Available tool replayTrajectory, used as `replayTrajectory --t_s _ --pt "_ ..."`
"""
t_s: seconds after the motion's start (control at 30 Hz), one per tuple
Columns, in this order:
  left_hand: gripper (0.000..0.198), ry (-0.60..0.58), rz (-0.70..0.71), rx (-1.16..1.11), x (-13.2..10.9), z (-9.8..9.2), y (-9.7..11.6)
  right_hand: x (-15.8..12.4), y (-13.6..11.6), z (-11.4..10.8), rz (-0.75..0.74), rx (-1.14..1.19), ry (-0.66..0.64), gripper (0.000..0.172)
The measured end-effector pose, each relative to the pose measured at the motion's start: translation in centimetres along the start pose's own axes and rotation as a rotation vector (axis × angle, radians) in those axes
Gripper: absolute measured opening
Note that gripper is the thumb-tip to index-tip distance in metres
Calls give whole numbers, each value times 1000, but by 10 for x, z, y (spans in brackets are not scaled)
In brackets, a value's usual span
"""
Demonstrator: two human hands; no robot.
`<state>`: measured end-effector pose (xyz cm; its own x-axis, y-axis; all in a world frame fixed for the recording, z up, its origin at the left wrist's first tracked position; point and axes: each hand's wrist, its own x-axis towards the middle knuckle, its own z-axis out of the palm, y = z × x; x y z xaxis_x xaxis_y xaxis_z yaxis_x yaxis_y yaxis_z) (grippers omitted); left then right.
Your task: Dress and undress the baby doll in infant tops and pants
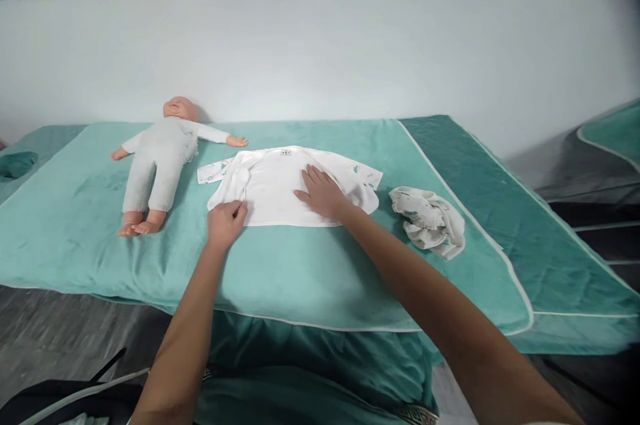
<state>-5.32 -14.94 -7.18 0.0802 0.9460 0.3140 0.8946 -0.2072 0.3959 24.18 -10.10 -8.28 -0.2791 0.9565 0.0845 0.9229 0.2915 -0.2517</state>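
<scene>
A white baby shirt with small printed figures on its sleeves lies spread open on the green bed cover, its neck towards the wall. My right hand rests flat on the right part of the shirt, fingers spread. At the shirt's lower left edge, my left hand is closed, with fingertips pinching the cloth of the left front panel. To the left, a baby doll in a white cloth body lies on its back, arms out and head towards the wall.
A crumpled white printed cloth lies right of the shirt. The green cover with white piping drapes over the bed's front edge. A white wall stands behind. Part of another green-covered bed shows at far right.
</scene>
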Motion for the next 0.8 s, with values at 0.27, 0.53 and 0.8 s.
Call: replayTrajectory --t_s 0.27,0.53,0.8 --pt "56 25 57 47 2 1 1 -96 -10 2 -87 -3 156 63" --pt "51 59 50 -22 1 2 0 -84 44 -11 273 308 685 48" --pt "48 101 -23 -81 2 3 -1 -39 104 -26 716 266 526 36"
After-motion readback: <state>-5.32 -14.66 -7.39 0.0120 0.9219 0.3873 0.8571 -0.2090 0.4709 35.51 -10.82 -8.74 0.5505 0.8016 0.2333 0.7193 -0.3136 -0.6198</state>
